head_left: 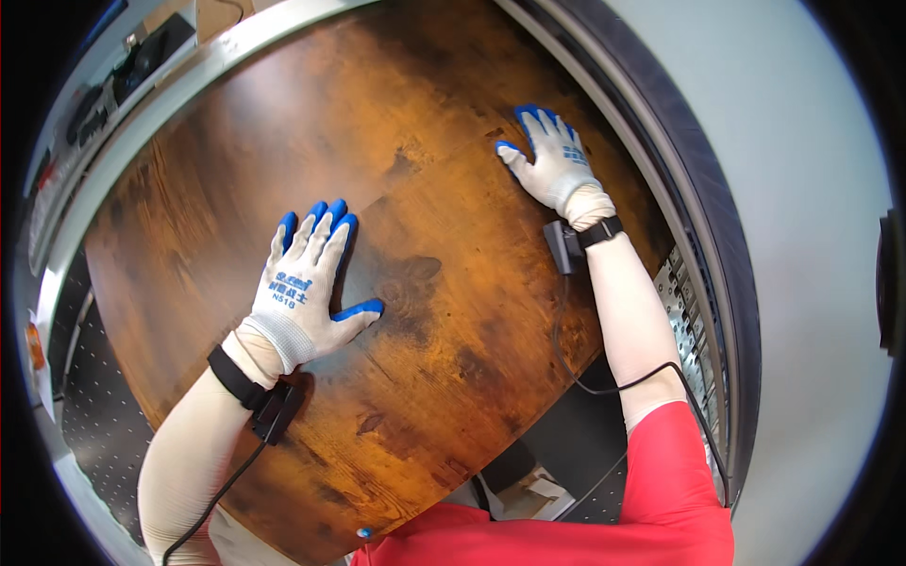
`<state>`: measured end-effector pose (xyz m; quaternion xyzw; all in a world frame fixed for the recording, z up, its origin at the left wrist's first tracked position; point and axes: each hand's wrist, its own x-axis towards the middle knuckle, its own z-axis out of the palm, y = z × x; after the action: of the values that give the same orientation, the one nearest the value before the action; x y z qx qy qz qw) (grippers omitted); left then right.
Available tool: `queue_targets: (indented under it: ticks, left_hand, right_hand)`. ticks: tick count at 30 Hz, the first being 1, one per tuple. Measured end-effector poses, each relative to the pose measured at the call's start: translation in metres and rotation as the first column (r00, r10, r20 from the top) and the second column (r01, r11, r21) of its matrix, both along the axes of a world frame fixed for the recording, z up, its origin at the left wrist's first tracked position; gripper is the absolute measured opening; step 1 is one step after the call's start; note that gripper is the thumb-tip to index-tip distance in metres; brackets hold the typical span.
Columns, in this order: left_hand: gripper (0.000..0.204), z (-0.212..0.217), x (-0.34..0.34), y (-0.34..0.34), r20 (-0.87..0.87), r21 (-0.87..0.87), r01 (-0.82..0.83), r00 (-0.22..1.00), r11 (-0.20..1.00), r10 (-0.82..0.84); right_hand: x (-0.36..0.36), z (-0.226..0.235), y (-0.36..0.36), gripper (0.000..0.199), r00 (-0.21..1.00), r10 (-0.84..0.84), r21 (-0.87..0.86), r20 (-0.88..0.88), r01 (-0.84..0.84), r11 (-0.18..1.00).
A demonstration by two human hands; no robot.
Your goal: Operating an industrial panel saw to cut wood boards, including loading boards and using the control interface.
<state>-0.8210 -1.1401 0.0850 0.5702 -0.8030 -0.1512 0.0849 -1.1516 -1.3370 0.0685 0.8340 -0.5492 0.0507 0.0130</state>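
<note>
A wooden tabletop (453, 363) with dark, knotted brown grain spreads out beneath both arms. On its left part my left hand (307, 283), in a white work glove with blue fingertips, lies palm down with the thumb spread to the right. My right hand (555, 160), gloved the same way, rests farther off near the right edge, its fingers stretched out and apart. Neither hand holds anything. Each wrist wears a black strap with a small black box, the left box (276, 412) and the right box (564, 247), both trailing cables.
A pale metal rail (203, 71) curves round the far left, with dark objects (151, 57) on a shelf beyond. Grey rails (651, 141) and a white wall (793, 189) bound the right. Below the table's near edge sits an open box (533, 495). A small blue item (363, 533) lies at that edge.
</note>
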Motion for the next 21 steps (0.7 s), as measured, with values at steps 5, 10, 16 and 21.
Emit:
queue_targets:
  ticks: [5,10,16,21]
  left_hand:
    - [0.089,-0.007,-0.012,-0.006,-0.013,-0.008,-0.074,0.997,0.997,0.074]
    - [0.089,-0.014,-0.009,-0.011,-0.049,-0.032,-0.054,0.997,0.998,0.052]
    - [0.087,-0.005,0.002,-0.026,-0.184,0.032,0.022,0.983,0.999,-0.016]
    - [0.082,-0.006,0.002,-0.029,-0.163,0.149,0.038,0.987,0.988,-0.013]
  right_hand:
    - [-0.007,-0.01,-0.003,0.082,1.0,0.007,0.019,0.0,-0.007,1.0]
    - [0.004,-0.016,0.003,0.084,0.998,0.01,0.009,-0.061,-0.009,1.0]
    - [0.006,-0.01,0.006,0.084,0.999,0.016,0.058,-0.035,-0.014,0.998]
    - [0.001,-0.015,0.004,0.091,0.998,-0.033,0.068,-0.055,0.036,0.997]
